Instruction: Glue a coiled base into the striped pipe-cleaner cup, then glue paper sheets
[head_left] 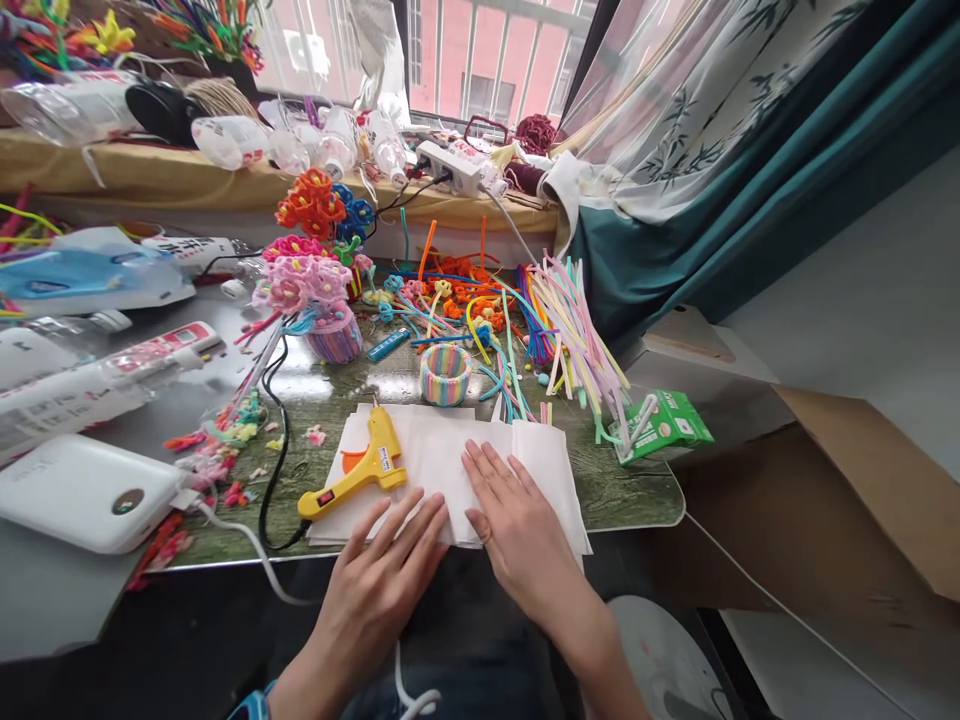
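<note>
Flat on white paper [439, 440] at the table's front edge rests my right hand [517, 520], its fingers stretched out and holding nothing. My left hand [390, 560] lies at the paper's near edge with fingers extended, just below a yellow glue gun [360, 475]. The glue gun lies on the left part of the paper, its black cord running off to the left. Behind the paper stands a small round striped holder [445, 375] in pastel colours. A blue strip-shaped object [388, 344] lies to its left.
Pipe cleaners [574, 330] are bundled at the right, near a green box [664, 425]. Fuzzy flowers [304, 285] stand in a striped pot [335, 332]. A white power bank [90, 490] with a cable lies left. Plastic bottles [337, 140] and a power strip [450, 165] line the sill.
</note>
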